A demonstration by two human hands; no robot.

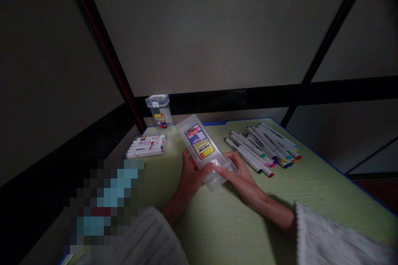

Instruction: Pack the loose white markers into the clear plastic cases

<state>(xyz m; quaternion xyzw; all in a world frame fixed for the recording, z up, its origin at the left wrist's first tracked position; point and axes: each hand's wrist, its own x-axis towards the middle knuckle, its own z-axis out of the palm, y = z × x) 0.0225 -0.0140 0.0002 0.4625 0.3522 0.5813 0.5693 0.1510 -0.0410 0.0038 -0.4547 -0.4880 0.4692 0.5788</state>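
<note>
Between both hands is a clear plastic marker case (pixel 214 140), tilted above the table, with its label upside down to me and its lidded end toward me. My left hand (pixel 194 174) grips its left side, thumb near the white latch (pixel 214 165). On the other side, my right hand (pixel 241 174) wraps round the lid end, its thumb also at the latch. The case looks empty, and its lid appears closed. To the right of the case, several white markers (pixel 261 147) with coloured ends lie in a loose pile.
A second clear case (pixel 160 112) stands upright at the back left of the green table (pixel 217 223). In front of it lies a flat pack of white pens (pixel 147 145). A blurred-out patch (pixel 108 198) covers the left edge. Wall panels rise behind the table.
</note>
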